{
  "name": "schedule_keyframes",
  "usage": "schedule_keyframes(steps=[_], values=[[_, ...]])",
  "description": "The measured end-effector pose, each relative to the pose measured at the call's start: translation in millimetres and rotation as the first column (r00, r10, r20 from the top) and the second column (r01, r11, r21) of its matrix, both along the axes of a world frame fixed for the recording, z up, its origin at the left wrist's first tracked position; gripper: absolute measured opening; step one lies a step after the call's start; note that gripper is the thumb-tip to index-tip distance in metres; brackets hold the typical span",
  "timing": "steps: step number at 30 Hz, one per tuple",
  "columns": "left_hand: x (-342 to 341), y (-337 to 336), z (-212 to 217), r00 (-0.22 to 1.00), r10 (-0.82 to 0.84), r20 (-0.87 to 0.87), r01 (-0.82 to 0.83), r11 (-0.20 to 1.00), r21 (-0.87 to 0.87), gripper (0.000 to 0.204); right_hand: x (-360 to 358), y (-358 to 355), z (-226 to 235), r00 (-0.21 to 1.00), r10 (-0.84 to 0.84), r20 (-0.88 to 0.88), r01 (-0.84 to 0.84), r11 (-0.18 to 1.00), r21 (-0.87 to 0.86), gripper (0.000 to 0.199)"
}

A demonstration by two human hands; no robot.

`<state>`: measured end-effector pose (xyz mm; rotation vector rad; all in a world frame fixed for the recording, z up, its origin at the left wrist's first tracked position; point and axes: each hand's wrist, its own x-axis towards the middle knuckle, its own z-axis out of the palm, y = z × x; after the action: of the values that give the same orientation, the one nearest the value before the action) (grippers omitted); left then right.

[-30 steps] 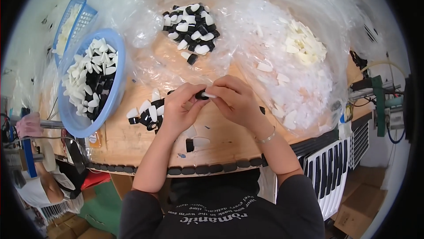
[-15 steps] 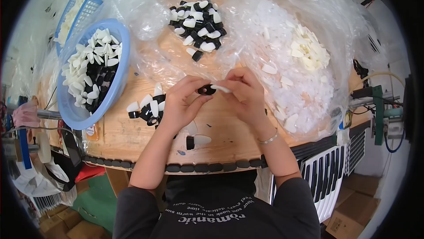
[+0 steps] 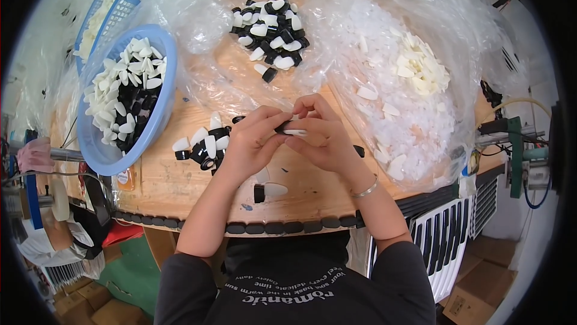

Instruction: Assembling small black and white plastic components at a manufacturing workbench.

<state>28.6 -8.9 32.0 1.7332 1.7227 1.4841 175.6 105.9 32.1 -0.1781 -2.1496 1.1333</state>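
Observation:
Over the middle of the wooden table my two hands meet. My left hand [image 3: 255, 138] pinches a small round black cap [image 3: 280, 127], mostly covered by the fingers. Against it, my right hand [image 3: 321, 135] grips a flat white tapered piece [image 3: 295, 132], its thumb and fingers closed on it. Whether the two parts are joined is hidden. Beside my left wrist lies a small heap of black caps with white tapered pieces [image 3: 207, 146]. Below the hands another black cap [image 3: 259, 193] lies on its side with a white tapered piece. One more dark cap [image 3: 359, 151] shows next to my right wrist.
A blue oval basin [image 3: 168, 99] of black and white parts stands at left, before a blue basket [image 3: 124, 7] of cream pieces. A larger pile of capped pieces [image 3: 268, 33] lies at the back. Spread plastic film [image 3: 384, 129] at right bears cream pieces [image 3: 421, 66]. Dark padding [image 3: 294, 227] lines the table edge.
My right hand has come closer to my left and its fingers have curled in. The white piece has turned level, nearer the black cap. Other things stay put.

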Motion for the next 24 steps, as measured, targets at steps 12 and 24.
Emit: schedule_keyframes(steps=[12, 24], values=[[16.1, 3.4, -18.7, 0.902, 0.116, 0.416, -0.102, 0.993, -0.055, 0.016, -3.6, -7.1, -17.1, 0.989, 0.054, -0.136, -0.146, 0.36, -0.921, 0.023], [11.6, 7.8, -14.8, 0.959, 0.083, 0.27, -0.119, 0.985, 0.121, 0.01, -7.9, -15.7, -14.0, 0.997, 0.014, -0.079, -0.066, 0.716, -0.695, 0.023]])
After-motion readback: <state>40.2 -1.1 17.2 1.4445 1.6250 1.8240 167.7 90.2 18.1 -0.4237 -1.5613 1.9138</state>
